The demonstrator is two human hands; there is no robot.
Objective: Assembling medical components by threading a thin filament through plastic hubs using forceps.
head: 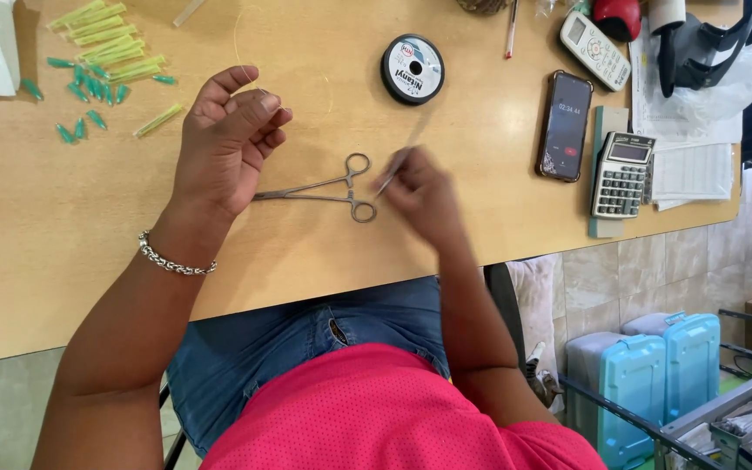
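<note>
steel forceps (pixel 319 189) flat mid-desk (pixel 63 261); left hand (pixel 224 144) raised, fingers loosely curled, maybe pinching thin line; right hand (pixel 418 193) blurred, pinching a thin strand.

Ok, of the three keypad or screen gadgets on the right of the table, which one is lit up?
The black smartphone, lying flat left of the grey calculator. Its screen glows; the calculator's display and that of the white remote above look blank.
</note>
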